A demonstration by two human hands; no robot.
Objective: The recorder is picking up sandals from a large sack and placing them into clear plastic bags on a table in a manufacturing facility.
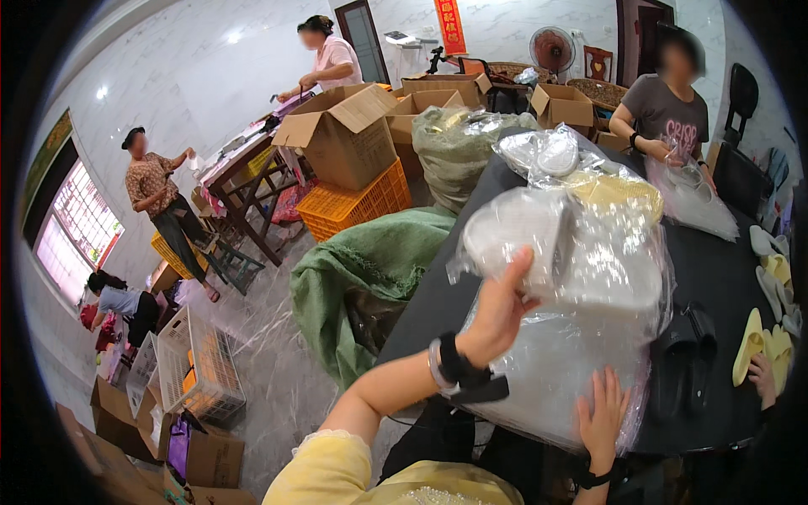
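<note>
My left hand point(500, 311) grips a clear plastic bag with white slippers point(515, 240) in it, thumb on top, slightly blurred by motion. The bag is raised over the black table point(438, 290). My right hand point(603, 411) lies with fingers spread on a stack of flat clear plastic bags point(539, 362) at the near edge. Beyond the held bag are more bagged slippers, one white pair point(551, 153) and one yellow pair point(619, 195). Whether the held bag touches those behind it is hard to tell.
Black slippers point(686, 358) and yellow slippers point(747, 347) lie to the right, where another person's hand point(762, 379) touches a yellow one. Across the table a person point(669, 105) handles bags. A green sack point(353, 269), an orange crate point(358, 206) and cartons point(341, 139) stand left.
</note>
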